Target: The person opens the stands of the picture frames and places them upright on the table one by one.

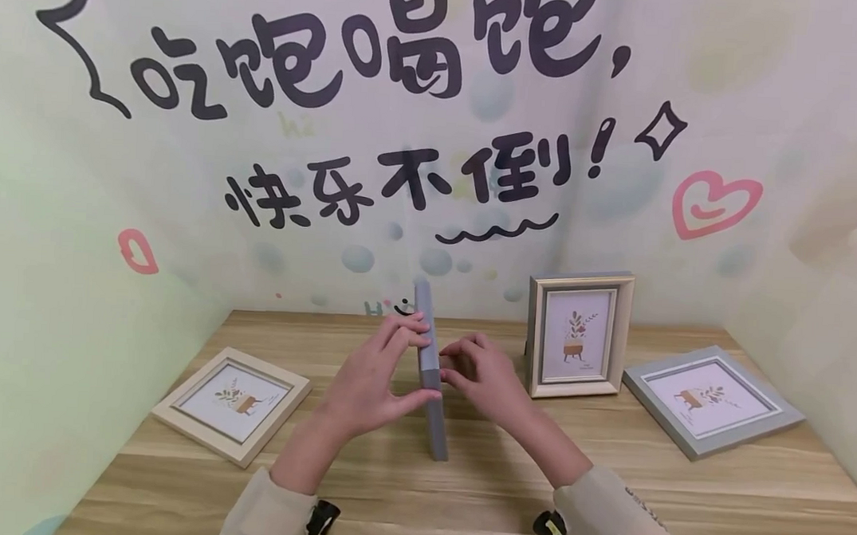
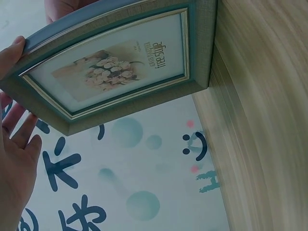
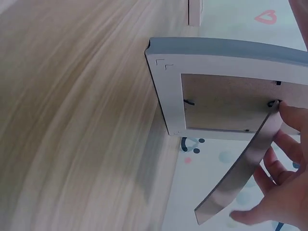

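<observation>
A grey picture frame (image 1: 429, 331) stands upright on the wooden table, edge-on in the head view. My left hand (image 1: 369, 377) grips it by its edge, fingers on the far part and thumb nearer. Its front, a flower picture (image 2: 113, 72) behind a gold-lined border, shows in the left wrist view. On the other side, my right hand (image 1: 491, 382) is at the frame's back. There, in the right wrist view, its fingers hold a flat grey support leg (image 3: 243, 166) at its upper end, against a small black fitting on the brown backing board (image 3: 221, 103). The leg slants away from the board.
A cream frame (image 1: 171, 412) lies face up at the left. To the right, another cream frame (image 1: 619, 340) stands upright, and beside it a grey-blue frame (image 1: 701, 447) lies face up. A printed wall cloth (image 1: 328, 271) hangs behind the wooden table (image 1: 361, 496).
</observation>
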Available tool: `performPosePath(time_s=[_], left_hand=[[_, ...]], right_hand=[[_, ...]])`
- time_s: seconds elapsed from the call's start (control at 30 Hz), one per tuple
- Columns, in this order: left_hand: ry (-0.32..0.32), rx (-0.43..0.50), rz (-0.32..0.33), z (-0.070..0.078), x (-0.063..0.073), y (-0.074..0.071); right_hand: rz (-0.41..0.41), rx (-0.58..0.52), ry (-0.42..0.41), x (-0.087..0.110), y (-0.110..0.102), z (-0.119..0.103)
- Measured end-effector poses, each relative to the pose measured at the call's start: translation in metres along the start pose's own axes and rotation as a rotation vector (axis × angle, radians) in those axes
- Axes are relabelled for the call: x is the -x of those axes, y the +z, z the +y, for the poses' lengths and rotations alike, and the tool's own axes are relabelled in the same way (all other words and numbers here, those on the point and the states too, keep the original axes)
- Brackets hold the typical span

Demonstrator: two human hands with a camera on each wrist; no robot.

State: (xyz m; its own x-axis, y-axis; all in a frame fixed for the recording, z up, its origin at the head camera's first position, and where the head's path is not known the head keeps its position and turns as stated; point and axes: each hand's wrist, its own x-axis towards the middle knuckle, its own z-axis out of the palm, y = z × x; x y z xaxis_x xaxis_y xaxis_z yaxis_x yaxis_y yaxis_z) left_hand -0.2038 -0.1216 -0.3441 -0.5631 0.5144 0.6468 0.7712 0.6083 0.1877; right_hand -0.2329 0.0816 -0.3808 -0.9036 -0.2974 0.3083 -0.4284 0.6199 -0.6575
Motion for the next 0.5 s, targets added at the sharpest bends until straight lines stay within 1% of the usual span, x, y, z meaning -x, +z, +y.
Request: performPosePath(time_s=[0.07, 0.13, 0.37, 0.5], left_hand=[[0.002, -0.001, 0.0, 0.0, -0.0005, 0.0006], [-0.001, 0.006, 0.003, 0.0, -0.0006, 0.0011], [-0.001, 0.031, 0.009, -0.0012, -0.0002, 0.0029], [-0.011, 0.045, 0.005, -0.001, -0.0004, 0.0032]], right_hand=[[0.02, 0.051, -0.011, 0.0009, -0.0001, -0.0007], [0.03, 0.076, -0.024, 0.0017, -0.0003, -0.0013], [0.013, 0.043, -0.057, 0.0042, -0.0008, 0.0008], [0.01, 0.058, -0.089, 0.0059, -0.002, 0.0031]])
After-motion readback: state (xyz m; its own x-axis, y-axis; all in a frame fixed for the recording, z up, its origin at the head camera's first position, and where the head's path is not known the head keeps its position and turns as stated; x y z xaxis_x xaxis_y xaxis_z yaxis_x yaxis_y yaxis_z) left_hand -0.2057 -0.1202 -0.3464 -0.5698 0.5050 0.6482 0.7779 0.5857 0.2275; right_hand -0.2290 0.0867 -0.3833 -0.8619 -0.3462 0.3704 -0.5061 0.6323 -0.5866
